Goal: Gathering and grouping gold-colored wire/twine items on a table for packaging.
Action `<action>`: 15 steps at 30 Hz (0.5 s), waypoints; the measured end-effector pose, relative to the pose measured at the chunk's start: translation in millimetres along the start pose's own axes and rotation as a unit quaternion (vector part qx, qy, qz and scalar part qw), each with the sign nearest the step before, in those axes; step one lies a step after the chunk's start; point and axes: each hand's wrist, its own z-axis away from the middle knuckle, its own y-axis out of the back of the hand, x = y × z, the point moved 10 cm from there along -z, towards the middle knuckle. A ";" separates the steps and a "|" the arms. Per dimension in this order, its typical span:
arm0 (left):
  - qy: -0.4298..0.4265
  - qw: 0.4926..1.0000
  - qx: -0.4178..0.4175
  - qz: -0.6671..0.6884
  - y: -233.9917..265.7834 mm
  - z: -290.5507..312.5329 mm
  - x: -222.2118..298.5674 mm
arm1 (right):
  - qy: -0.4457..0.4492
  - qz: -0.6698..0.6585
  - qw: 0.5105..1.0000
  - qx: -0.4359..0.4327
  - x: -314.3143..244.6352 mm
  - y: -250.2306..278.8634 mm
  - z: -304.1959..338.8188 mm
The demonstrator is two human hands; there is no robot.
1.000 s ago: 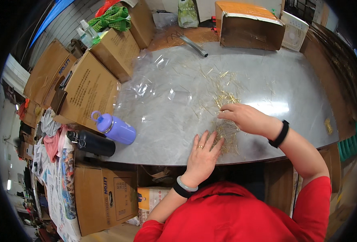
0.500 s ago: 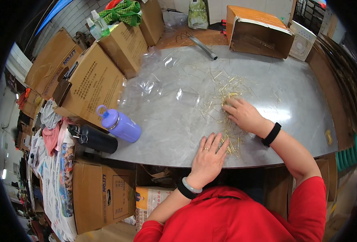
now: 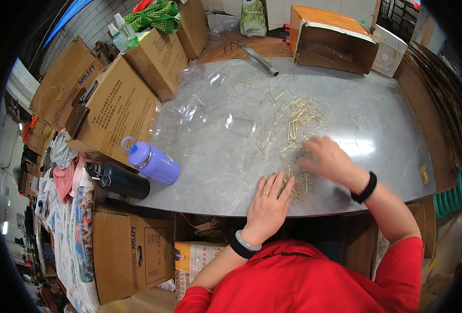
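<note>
Thin gold-coloured metal pins point(image 3: 294, 124) lie in a loose scatter on the grey metal tabletop point(image 3: 205, 188). My left hand point(image 3: 268, 204) rests flat at the table's near edge with its fingers spread, a ring on one of them. Its fingertips are beside a smaller group of the pins. Just right of that group is my right hand point(image 3: 329, 160), over the pins with its fingers bent downward. Motion smears those fingers, so whether they hold any pins cannot be seen. A small bundle of gold pins point(image 3: 424, 174) lies apart at the right edge.
A purple bottle point(image 3: 158, 164) and a black bottle point(image 3: 124, 180) stand at the left. Clear plastic pieces point(image 3: 189, 107) spread beside cardboard boxes point(image 3: 119, 104). At the back are a metal tube point(image 3: 259, 60), an open orange box point(image 3: 335, 47) and a white fan point(image 3: 390, 52).
My right hand has drawn back toward me and slightly right, uncovering the middle of the pin pile. My left hand stays in nearly the same place.
</note>
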 end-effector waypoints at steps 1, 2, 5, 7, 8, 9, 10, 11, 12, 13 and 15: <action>0.002 0.999 0.008 0.047 2.1 0.6 -1.4 | 0.024 0.006 1.000 -0.010 -21.8 1.8 16.8; 0.005 0.996 0.015 0.093 4.9 1.3 -3.0 | 0.023 0.006 1.000 -0.010 -31.9 3.0 29.6; 0.008 0.981 0.032 0.193 11.0 3.3 -9.4 | 0.059 0.004 0.998 -0.002 -47.4 -0.3 48.9; 0.005 0.982 0.026 0.186 10.7 1.4 -13.5 | 0.147 -0.019 0.989 0.009 -50.9 -6.1 51.4; 0.004 0.984 0.023 0.178 10.3 1.1 -14.3 | 0.145 -0.021 0.989 0.009 -47.5 -8.0 49.3; 0.005 0.984 0.022 0.178 9.8 1.1 -14.0 | 0.159 -0.024 0.987 -0.005 -46.4 -11.6 47.1; 0.010 0.989 0.020 0.149 9.3 1.3 -13.8 | 0.173 -0.026 0.984 -0.019 -47.4 -14.8 46.7; 0.014 0.992 0.018 0.120 9.0 1.3 -13.7 | 0.174 -0.027 0.984 -0.019 -49.1 -14.5 46.1; 0.016 0.993 0.018 0.120 9.1 -0.3 -12.8 | 0.198 -0.053 0.978 -0.023 -56.8 -12.5 46.6; 0.016 0.996 0.007 0.085 6.9 -3.3 -11.2 | 0.222 -0.078 0.972 -0.026 -62.7 -10.9 47.8; 0.019 0.999 -0.004 0.048 1.7 -7.6 -9.1 | 0.209 -0.080 0.974 -0.021 -47.3 -9.0 32.8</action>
